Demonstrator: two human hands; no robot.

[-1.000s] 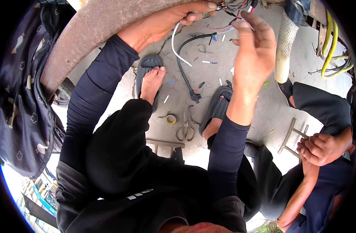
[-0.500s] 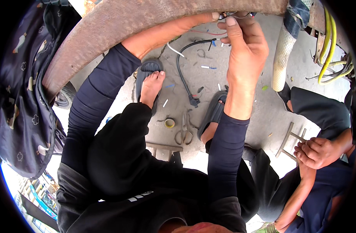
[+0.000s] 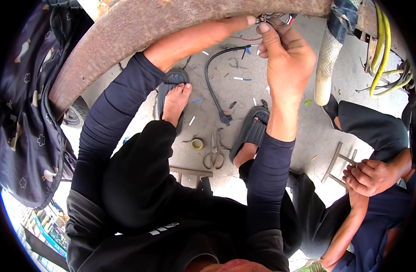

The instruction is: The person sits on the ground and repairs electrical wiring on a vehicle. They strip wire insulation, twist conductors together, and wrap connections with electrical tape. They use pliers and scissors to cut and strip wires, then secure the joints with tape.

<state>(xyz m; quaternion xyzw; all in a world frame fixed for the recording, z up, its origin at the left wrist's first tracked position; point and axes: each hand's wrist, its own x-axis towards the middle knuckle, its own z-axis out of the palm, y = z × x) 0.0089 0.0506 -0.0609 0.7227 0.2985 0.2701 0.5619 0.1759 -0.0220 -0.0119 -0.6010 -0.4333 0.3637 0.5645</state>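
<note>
At the top, a bundle of thin wires (image 3: 265,19) with bare copper-coloured ends shows just below the rusty curved metal beam (image 3: 171,22). My left hand (image 3: 244,21) reaches in along the beam's lower edge; its thumb presses at the left side of the wires, while its other fingers are hidden. From the right, my right hand (image 3: 287,52) pinches the wires between thumb and fingers. A red-and-dark wire piece (image 3: 290,19) sticks out beyond its fingers. A black cable (image 3: 210,75) with a plug (image 3: 225,119) hangs or lies below the hands; I cannot tell which.
Scissors (image 3: 214,156) and a yellow tape roll (image 3: 197,143) lie on the ground between my feet, among wire scraps. At right hang a pale sleeved hose (image 3: 323,81) and yellow cables (image 3: 384,54). Another person's clasped hands (image 3: 369,177) rest beside a small metal frame (image 3: 337,163).
My right hand has shifted slightly right and down, its thumb closer to the wires. More of the wire bundle shows now. My left hand has barely moved.
</note>
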